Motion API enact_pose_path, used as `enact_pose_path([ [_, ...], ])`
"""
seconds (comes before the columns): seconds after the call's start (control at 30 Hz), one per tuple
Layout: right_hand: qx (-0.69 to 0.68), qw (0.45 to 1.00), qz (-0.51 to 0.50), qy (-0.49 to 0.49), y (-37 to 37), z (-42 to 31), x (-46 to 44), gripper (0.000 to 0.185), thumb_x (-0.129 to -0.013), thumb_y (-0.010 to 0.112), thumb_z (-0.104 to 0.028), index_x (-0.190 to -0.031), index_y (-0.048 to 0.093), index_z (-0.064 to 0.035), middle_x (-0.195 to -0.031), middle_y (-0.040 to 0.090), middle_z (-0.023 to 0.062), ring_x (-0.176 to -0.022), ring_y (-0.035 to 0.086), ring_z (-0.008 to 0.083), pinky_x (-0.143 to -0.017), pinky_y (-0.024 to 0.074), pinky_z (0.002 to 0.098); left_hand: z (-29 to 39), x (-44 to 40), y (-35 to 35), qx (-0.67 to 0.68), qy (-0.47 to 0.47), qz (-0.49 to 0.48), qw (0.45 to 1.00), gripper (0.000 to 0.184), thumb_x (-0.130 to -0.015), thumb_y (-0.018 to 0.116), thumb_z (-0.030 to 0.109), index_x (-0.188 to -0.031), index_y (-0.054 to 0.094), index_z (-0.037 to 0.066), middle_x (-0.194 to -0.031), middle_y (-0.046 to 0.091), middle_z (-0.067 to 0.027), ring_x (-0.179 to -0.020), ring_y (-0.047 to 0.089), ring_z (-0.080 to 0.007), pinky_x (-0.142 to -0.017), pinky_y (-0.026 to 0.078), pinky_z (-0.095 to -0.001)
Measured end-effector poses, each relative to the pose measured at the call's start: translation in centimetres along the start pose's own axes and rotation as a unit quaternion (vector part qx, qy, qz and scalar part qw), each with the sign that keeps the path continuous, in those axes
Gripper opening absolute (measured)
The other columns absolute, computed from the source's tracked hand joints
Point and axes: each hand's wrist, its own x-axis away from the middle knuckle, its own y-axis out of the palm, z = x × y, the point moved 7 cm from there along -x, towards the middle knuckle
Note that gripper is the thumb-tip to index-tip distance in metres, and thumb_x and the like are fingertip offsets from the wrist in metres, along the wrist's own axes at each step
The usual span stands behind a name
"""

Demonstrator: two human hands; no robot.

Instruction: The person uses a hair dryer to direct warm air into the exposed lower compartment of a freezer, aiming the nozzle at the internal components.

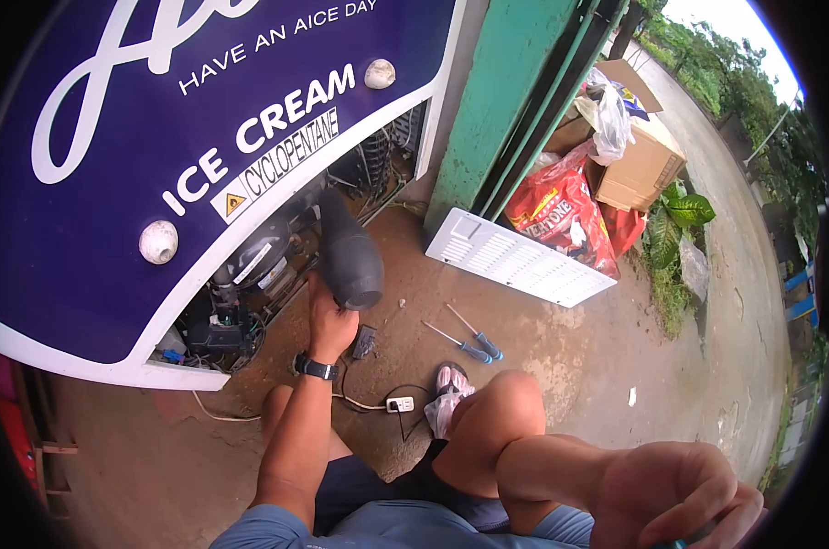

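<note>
My left hand [330, 322], with a dark watch on the wrist, is closed round the handle of a black blower [350, 256]. The blower's nozzle points into the open lower compartment of a purple ice cream freezer [94, 247]. Inside, a black compressor [257, 252], wires and pipes show. My right hand [680, 489] is raised at the lower right, fingers curled in. A small teal thing shows under its fingers at the frame's bottom edge; most of it is hidden.
Two blue-handled screwdrivers [474, 343] lie on the ground near a white socket [400, 404] with a cord. A white vented panel [520, 258] leans by the green post [497, 101]. Beyond are a red bag [561, 215], a cardboard box [641, 165] and plants.
</note>
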Motion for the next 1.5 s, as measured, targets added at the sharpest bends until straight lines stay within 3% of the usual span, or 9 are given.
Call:
enact_pose_path([
  [0.4, 0.014, 1.000, -0.008, 0.005, -0.3, 0.3, -0.1, 0.018, -0.092, 0.065, -0.007, -0.108, 0.058, -0.0050, -0.106, 0.059, -0.0041, -0.087, 0.061, 0.0076, -0.058, 0.0476, 0.0238, -0.2, -1.5, 0.8, -0.037, -0.008, 0.009, 0.999, 0.042, -0.090, 0.068, 0.017, -0.124, 0.053, -0.001, -0.116, 0.052, -0.0233, -0.111, 0.052, -0.0439, -0.094, 0.042, -0.0489],
  [0.67, 0.012, 1.000, -0.009, 0.004, -0.7, 0.9, -0.2, 0.017, -0.093, 0.064, -0.008, -0.108, 0.058, -0.0051, -0.104, 0.059, -0.0041, -0.087, 0.061, 0.0075, -0.058, 0.0475, 0.0238, -1.4, -0.7, 1.1, -0.035, -0.006, -0.001, 0.999, 0.045, -0.090, 0.068, 0.015, -0.128, 0.052, 0.000, -0.122, 0.051, -0.0224, -0.116, 0.050, -0.0433, -0.099, 0.041, -0.0474],
  [0.77, -0.030, 0.998, 0.008, -0.049, -0.9, 0.7, -0.2, 0.016, -0.093, 0.064, -0.008, -0.108, 0.058, -0.0052, -0.104, 0.059, -0.0042, -0.087, 0.061, 0.0074, -0.058, 0.0476, 0.0239, -1.4, -0.6, 1.0, -0.029, -0.017, -0.007, 0.999, 0.045, -0.090, 0.068, 0.017, -0.129, 0.051, 0.000, -0.122, 0.051, -0.0226, -0.115, 0.050, -0.0433, -0.099, 0.041, -0.0480],
  [0.83, 0.028, 1.000, -0.007, -0.002, -0.8, 0.7, -0.3, 0.016, -0.093, 0.064, -0.008, -0.107, 0.059, -0.0052, -0.104, 0.059, -0.0044, -0.088, 0.061, 0.0074, -0.058, 0.0477, 0.0237, -1.5, -0.7, 1.0, -0.031, -0.020, -0.007, 0.999, 0.045, -0.090, 0.068, 0.018, -0.128, 0.052, 0.000, -0.122, 0.051, -0.0228, -0.115, 0.050, -0.0434, -0.098, 0.041, -0.0480],
  [1.2, 0.021, 1.000, 0.004, 0.004, -0.7, 0.8, -0.4, 0.016, -0.093, 0.064, -0.008, -0.108, 0.059, -0.0057, -0.104, 0.059, -0.0039, -0.088, 0.061, 0.0079, -0.058, 0.0480, 0.0236, -1.0, -1.0, 0.3, -0.028, -0.029, 0.004, 0.999, 0.047, -0.088, 0.071, 0.021, -0.127, 0.053, 0.001, -0.119, 0.051, -0.0227, -0.114, 0.050, -0.0438, -0.097, 0.042, -0.0480],
  [1.5, 0.003, 1.000, 0.010, -0.005, -0.7, 0.7, -0.4, 0.016, -0.093, 0.064, -0.007, -0.108, 0.058, -0.0051, -0.103, 0.058, -0.0039, -0.087, 0.061, 0.0078, -0.057, 0.0475, 0.0232, -1.0, -0.8, -0.2, -0.023, -0.022, -0.006, 0.999, 0.046, -0.087, 0.071, 0.015, -0.127, 0.053, 0.002, -0.122, 0.052, -0.0207, -0.118, 0.049, -0.0413, -0.099, 0.042, -0.0464],
])
